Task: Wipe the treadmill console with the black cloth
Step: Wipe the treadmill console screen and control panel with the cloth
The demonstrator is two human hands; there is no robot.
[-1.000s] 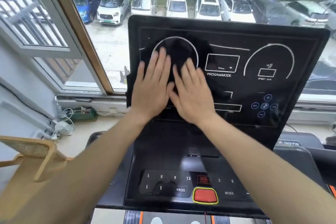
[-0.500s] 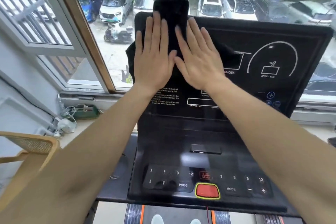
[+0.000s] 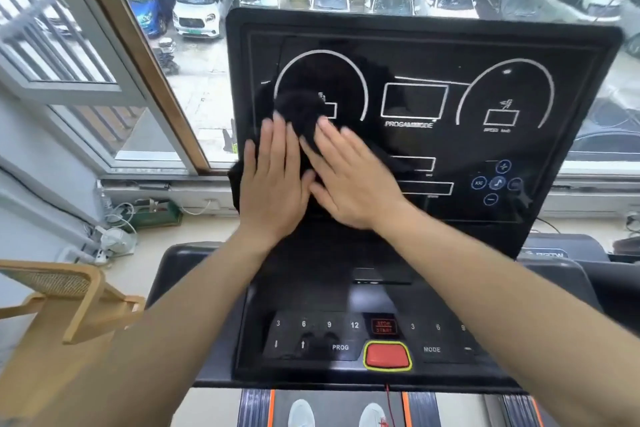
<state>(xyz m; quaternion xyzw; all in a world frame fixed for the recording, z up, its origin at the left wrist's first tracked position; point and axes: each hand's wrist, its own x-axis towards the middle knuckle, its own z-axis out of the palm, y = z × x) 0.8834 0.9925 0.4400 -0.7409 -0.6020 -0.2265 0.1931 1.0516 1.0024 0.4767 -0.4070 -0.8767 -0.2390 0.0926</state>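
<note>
The treadmill console (image 3: pixel 485 45) is a black upright panel with white dial outlines and a lower button deck. A black cloth (image 3: pixel 301 111) lies flat against the panel's lower left part, bunched over the left dial and hanging past the left edge. My left hand (image 3: pixel 273 184) and my right hand (image 3: pixel 349 180) press flat on the cloth side by side, fingers extended and pointing up. The cloth's middle is hidden under both palms.
A red stop button (image 3: pixel 387 355) sits on the lower deck among numbered keys. A wooden chair back (image 3: pixel 69 288) stands at the lower left. A window with parked cars outside fills the background. Cables and a white plug strip (image 3: pixel 104 250) lie on the sill at left.
Both hands slid the cloth up to the console's top edge, then back down to the lower left of the panel. The left dial shows again.
</note>
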